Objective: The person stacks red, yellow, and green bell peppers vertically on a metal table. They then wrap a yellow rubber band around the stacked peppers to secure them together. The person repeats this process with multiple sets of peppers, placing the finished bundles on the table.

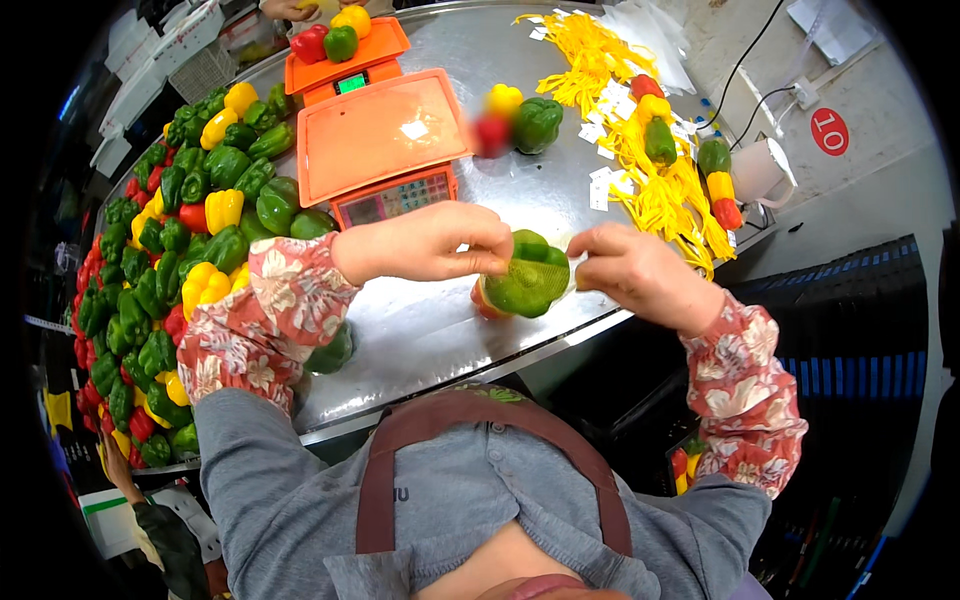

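Observation:
At the near edge of the metal table, a green bell pepper [526, 243] sits in a yellow mesh net bag [533, 283]. A reddish-orange pepper [486, 301] shows partly below it. My left hand [450, 242] pinches the net at its left side, thumb against fingers. From the right, my right hand [640, 272] is closed in a pinch at the net's other side. Farther back lie a loose green pepper [539, 125], a yellow pepper [504, 100] and a blurred red one [491, 136].
An orange scale [385, 135] stands beyond my left hand, another scale [350, 62] behind it. Bell peppers [150, 290] are heaped left. Yellow nets [655, 205] with white tags and netted peppers [659, 140] lie right, near a white container [760, 168]. Other people's hands [292, 9] show.

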Demonstrator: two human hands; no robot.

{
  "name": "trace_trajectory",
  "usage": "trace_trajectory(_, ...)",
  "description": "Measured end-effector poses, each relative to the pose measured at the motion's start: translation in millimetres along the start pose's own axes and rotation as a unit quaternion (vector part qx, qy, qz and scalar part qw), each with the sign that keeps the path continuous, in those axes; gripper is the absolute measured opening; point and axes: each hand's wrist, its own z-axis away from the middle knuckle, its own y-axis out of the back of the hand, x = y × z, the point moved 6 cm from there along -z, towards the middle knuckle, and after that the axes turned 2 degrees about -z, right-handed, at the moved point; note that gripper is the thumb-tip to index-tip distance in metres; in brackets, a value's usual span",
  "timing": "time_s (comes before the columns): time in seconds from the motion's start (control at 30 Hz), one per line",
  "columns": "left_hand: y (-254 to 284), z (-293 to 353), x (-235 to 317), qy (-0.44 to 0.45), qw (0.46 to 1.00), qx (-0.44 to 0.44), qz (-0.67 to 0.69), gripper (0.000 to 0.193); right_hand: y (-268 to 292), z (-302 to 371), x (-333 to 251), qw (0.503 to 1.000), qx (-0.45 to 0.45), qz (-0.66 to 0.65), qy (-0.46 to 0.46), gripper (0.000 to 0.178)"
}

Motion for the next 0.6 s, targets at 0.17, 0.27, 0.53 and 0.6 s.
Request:
trace_trajectory(0.17, 22.1, 0.3, 30.3, 0.036, 0.997, 0.042, -0.051, 0.011, 2.3, -9.7, -2.0, 0.994, -0.009, 0.037, -0.107, 0.007)
trace_trajectory(0.27, 28.3, -5.2, 28.2, 0.026, 0.991, 0.115, -0.068, 0.011, -5.1, -15.4, 9.6, 0.983, -0.052, 0.095, -0.149, 0.008)
trace_trajectory(0.53, 75.5, -15.5, -35.4, 0.212, 0.948, 0.218, -0.090, 0.019, 30.4, -33.2, 23.4, 0.976, 0.050, 0.170, -0.126, 0.012)
trace_trajectory(0.6, 65.0, -20.5, -23.1, 0.153, 0.958, 0.186, -0.159, 0.019, 31.5, -34.5, 19.3, 0.968, 0.031, 0.213, -0.128, 0.010)
